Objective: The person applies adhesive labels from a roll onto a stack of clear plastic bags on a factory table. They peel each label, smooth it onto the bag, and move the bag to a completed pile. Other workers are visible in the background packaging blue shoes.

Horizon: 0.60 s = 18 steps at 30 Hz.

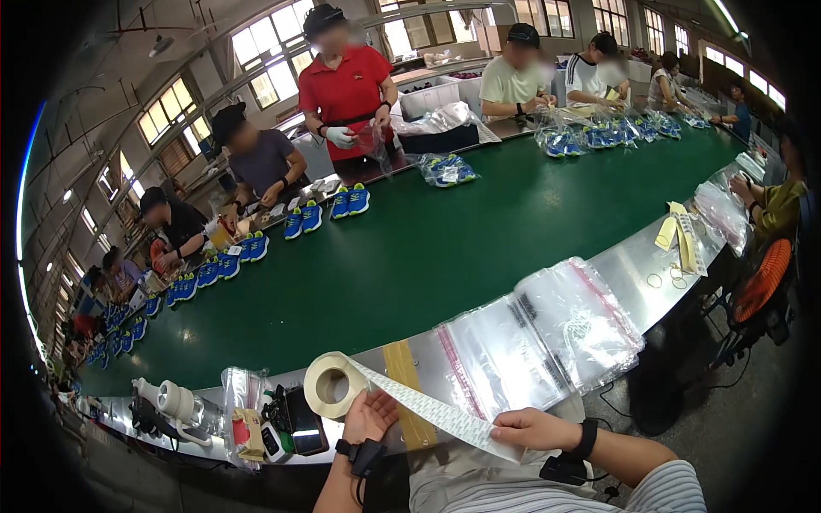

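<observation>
A thick roll of white labels (336, 385) sits at the near edge of the work surface, its round core hole showing. My left hand (369, 417) is against the roll's lower right side, palm up with fingers partly curled, steadying it; its exact grip is partly hidden. From the roll's top, a printed label strip (428, 409) runs down to the right. My right hand (528, 429) pinches the strip's free end between thumb and fingers. Just beyond that hand lie stacked clear plastic bags (496, 355), with more clear bags (581, 316) beside them.
A green conveyor belt (410, 256) runs ahead, with blue shoes (351, 201) along its far side. Several people work opposite. At left are a phone (306, 423), a white bottle (184, 402) and a small box (248, 434). An orange fan (761, 278) stands right.
</observation>
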Tool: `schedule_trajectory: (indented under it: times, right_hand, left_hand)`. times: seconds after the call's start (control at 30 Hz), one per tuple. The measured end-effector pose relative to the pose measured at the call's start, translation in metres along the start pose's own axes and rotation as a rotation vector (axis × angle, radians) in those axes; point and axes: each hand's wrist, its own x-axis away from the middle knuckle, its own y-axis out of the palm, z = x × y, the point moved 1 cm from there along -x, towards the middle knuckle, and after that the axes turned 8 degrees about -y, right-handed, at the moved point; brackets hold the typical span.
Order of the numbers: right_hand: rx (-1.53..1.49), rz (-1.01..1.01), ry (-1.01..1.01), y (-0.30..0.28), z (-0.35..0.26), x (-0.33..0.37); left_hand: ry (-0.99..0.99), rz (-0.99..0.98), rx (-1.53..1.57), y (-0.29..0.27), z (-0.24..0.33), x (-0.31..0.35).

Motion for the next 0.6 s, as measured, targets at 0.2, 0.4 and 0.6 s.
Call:
schedule_trajectory:
  times: [0.2,0.4,0.6]
  right_hand:
    - [-0.051,-0.142,0.017,-0.033,0.003,0.049]
    - [0.022,-0.091,-0.056,-0.013,0.006,0.032]
    - [0.208,0.158,-0.162,0.025,-0.012,-0.030]
  left_hand:
    - [0.139,0.200,0.072,-0.024,-0.001,0.027]
    - [0.273,0.106,-0.651,0.033,-0.020,0.084]
    - [-0.020,-0.198,-0.931,0.094,-0.070,0.093]
